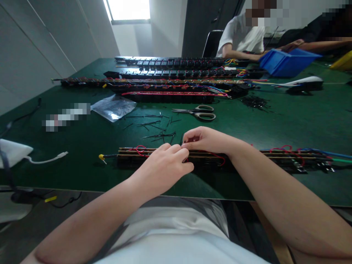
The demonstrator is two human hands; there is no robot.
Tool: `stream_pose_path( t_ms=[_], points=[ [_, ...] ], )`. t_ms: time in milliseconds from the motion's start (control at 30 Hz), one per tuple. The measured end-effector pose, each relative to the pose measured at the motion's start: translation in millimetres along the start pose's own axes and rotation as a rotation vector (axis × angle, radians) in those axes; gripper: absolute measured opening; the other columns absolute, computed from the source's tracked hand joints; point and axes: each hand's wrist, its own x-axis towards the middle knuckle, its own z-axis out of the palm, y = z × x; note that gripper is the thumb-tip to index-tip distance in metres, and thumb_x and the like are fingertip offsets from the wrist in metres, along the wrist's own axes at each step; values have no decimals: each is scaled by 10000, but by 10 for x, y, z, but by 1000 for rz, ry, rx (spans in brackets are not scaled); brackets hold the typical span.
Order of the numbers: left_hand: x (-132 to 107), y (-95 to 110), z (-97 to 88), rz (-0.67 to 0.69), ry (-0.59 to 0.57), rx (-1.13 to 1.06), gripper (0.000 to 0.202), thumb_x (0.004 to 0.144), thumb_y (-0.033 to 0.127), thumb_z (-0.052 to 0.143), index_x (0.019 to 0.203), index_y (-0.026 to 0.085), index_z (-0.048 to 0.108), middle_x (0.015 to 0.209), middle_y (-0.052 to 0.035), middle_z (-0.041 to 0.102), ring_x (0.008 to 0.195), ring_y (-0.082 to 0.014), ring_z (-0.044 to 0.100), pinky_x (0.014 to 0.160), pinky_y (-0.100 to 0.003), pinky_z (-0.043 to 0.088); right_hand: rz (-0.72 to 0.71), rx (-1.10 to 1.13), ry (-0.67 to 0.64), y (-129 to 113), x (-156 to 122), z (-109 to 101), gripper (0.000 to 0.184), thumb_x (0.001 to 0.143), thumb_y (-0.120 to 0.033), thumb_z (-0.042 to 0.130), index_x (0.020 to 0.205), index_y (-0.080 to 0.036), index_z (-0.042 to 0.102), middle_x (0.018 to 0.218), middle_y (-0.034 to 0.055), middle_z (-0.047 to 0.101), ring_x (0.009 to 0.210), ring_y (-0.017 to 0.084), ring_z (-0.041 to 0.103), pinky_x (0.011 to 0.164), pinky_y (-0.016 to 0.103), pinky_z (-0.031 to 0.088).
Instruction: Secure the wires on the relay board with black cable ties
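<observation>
A long black strip assembly [247, 157] with brass-coloured rails and red wires lies across the table in front of me. My left hand [169, 167] rests over its middle, fingers curled and closed; what they grip is hidden beneath them. Fingertips meeting the left ones, my right hand [210, 139] comes in from the far side in a pinch. A thin dark piece shows by those fingertips, too small to make out. Just beyond the hands lie several loose black cable ties [159, 136]. Farther back is a pair of scissors [202, 112], its blades pointing left.
Similar wired assemblies [176, 63] lie in rows at the back. A clear plastic bag [114, 107] is left of the scissors, a pile of black ties [255, 102] right. A blue bin [288, 62] stands near a co-worker [239, 36]. A white cable [48, 160] lies left.
</observation>
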Motion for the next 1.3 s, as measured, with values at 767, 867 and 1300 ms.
stream_pose_path(
  t_ms=[767, 867, 1300],
  points=[
    [-3, 121, 148, -213, 60, -83, 182, 992, 153, 492, 978, 260, 639, 1004, -6, 617, 947, -210, 521, 850, -404, 364, -40, -11, 24, -14, 6, 6, 313, 975, -430, 604, 1069, -137, 660, 1000, 40, 689, 861, 158, 670, 767, 346, 586],
    [13, 101, 136, -222, 43, -113, 190, 995, 162, 497, 972, 258, 660, 1012, -13, 621, 976, -207, 526, 867, -407, 357, -47, 4, 30, -8, 2, -9, 320, 980, -437, 594, 1064, -136, 661, 998, 39, 690, 864, 160, 671, 772, 349, 585],
    [26, 70, 91, -166, -6, -141, 189, 942, 143, 474, 974, 223, 641, 1047, -52, 613, 967, -240, 498, 861, -444, 363, -63, 9, 39, -21, -6, 4, 324, 982, -444, 589, 1053, -136, 662, 984, 36, 688, 855, 158, 669, 769, 347, 583]
  ],
)
